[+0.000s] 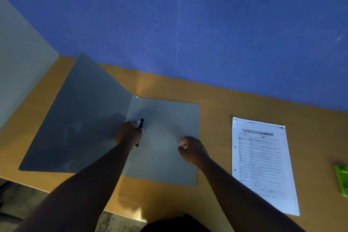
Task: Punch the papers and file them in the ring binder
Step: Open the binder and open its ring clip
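A grey ring binder [169, 118] lies open on the wooden desk [226, 100], its left cover [79, 118] raised at a slant. My left hand [129, 133] covers the black ring mechanism [140, 123] at the spine, fingers curled round it. My right hand [192, 149] hovers over the binder's right inner face with fingers curled, holding nothing. A stack of printed papers [263, 164] with two punched holes along its left edge lies to the right of the binder.
A green object [341, 179] sits at the desk's right edge, cut off by the frame. A blue partition [188, 24] stands behind the desk and a grey panel [20, 58] on the left. The desk's front edge runs near my body.
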Demonstrator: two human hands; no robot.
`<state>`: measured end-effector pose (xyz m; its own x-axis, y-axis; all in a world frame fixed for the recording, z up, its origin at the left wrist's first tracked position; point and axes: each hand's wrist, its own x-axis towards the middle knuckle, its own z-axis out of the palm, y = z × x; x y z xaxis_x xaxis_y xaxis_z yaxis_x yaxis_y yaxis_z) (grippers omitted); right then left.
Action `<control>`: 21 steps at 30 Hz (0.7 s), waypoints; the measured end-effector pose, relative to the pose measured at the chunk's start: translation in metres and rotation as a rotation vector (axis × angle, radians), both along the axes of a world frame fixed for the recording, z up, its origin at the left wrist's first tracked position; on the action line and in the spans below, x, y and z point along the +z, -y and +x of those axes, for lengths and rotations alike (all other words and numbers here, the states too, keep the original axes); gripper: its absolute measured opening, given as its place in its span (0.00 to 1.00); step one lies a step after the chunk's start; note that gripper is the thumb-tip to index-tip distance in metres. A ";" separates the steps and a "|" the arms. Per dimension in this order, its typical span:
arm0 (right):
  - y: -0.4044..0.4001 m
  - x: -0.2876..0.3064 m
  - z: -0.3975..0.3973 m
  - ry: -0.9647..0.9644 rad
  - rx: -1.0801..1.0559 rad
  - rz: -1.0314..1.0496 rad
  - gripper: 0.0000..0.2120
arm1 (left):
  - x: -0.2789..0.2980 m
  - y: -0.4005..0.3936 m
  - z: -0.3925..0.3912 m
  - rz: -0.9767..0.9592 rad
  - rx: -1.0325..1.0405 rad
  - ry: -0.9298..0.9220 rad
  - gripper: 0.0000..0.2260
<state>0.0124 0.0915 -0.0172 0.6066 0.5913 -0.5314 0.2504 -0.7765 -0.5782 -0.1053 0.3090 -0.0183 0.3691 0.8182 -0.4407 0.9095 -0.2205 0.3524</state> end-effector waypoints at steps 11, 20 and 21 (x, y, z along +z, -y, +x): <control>-0.054 0.002 -0.027 -0.123 -0.084 0.024 0.15 | -0.006 -0.012 -0.002 -0.051 0.023 0.058 0.06; -0.108 -0.008 -0.045 -0.375 -0.315 0.136 0.03 | -0.014 -0.018 -0.002 -0.048 0.028 0.080 0.08; -0.113 -0.015 -0.047 -0.400 -0.353 0.157 0.03 | -0.009 -0.019 0.000 -0.065 0.026 0.084 0.09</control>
